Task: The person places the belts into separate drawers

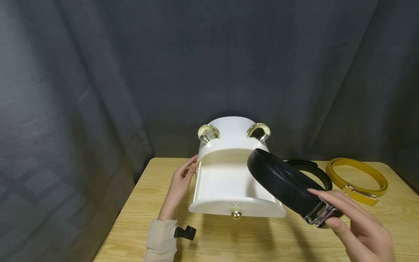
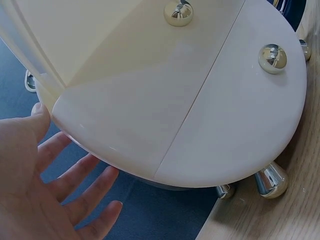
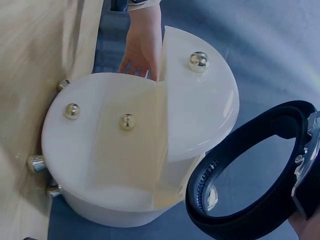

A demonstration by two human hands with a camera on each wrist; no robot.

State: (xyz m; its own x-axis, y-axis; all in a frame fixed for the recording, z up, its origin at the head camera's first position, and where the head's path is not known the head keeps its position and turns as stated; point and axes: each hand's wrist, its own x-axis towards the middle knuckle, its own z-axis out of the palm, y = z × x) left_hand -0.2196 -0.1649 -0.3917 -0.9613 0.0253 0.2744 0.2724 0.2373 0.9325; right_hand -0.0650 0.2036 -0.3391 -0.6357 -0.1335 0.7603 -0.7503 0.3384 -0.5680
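A white rounded storage box with two gold ears stands on the table. Its upper drawer, with a gold knob, is pulled out toward me, and the part of its inside that shows is bare. My left hand is at the box's left side, thumb near the edge and fingers extended along the curved wall in the left wrist view. In my right hand a coiled black belt is pinched by its silver buckle. The coil hangs over the drawer's right side, tilted.
Behind the held belt, a dark coiled belt lies on the wooden table. Right of it is a yellow coiled belt with a gold buckle. A lower compartment front with its own knob shows below the drawer. Dark curtain hangs behind.
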